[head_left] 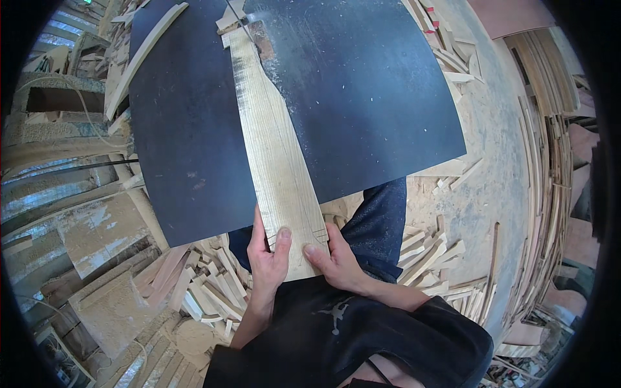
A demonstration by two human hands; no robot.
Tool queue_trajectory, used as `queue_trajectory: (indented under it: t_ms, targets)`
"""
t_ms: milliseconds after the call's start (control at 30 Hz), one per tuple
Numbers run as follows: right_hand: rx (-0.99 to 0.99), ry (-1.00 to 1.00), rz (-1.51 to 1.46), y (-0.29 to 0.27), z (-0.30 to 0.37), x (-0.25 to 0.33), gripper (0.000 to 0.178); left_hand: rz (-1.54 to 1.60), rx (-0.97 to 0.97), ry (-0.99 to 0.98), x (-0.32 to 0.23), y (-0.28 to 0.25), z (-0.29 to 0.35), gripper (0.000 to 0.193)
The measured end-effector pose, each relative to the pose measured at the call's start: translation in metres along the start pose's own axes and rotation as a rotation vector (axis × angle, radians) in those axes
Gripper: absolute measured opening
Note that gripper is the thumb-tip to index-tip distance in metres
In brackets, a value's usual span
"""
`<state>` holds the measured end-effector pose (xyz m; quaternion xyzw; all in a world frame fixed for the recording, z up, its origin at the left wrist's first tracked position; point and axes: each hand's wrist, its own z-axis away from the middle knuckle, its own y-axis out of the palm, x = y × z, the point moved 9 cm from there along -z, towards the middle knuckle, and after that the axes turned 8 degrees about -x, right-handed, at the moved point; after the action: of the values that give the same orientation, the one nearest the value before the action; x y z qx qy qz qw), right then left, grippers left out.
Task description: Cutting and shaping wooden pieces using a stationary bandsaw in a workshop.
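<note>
A long, pale wooden board (275, 149) lies on a dark, flat saw table (381, 103), its near end reaching past the table's front edge toward my body. My left hand (268, 258) grips that end on the left side, thumb on top and fingers along the edge. On the other side my right hand (336, 262) holds it the same way, close to some dark marked lines. At the far end, the board reaches a thin upright saw blade (237, 14). Its right edge is uneven and dark in places there. A small wood piece (228, 26) sits beside the blade.
A curved wooden strip (145, 55) rests along the table's left edge. Offcuts (210, 294) are heaped beneath the front edge, with more offcuts (430, 258) at right. Long boards (550, 181) are stacked far right. Sawdust-covered planks (103, 236) lie at left.
</note>
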<state>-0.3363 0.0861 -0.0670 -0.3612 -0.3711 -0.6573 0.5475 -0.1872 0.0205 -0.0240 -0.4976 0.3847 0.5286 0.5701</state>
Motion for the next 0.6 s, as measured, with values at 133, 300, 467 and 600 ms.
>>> queue_trajectory:
  t_ms: [133,300,467,600]
  targets:
    - [-0.011,-0.003,0.004,0.0,-0.002,0.002,0.063,-0.005,-0.002,0.001,0.0,0.0,-0.002,0.07]
    - [-0.008,-0.021,0.022,0.001,-0.006,0.003,0.063,-0.004,-0.01,0.004,0.0,-0.001,-0.005,0.071]
    - [-0.013,-0.033,0.025,0.001,-0.008,0.007,0.063,-0.025,-0.01,0.007,-0.002,0.0,-0.008,0.071]
    - [-0.012,-0.032,0.017,0.0,-0.011,0.008,0.063,-0.006,-0.014,-0.031,-0.002,0.0,-0.011,0.071]
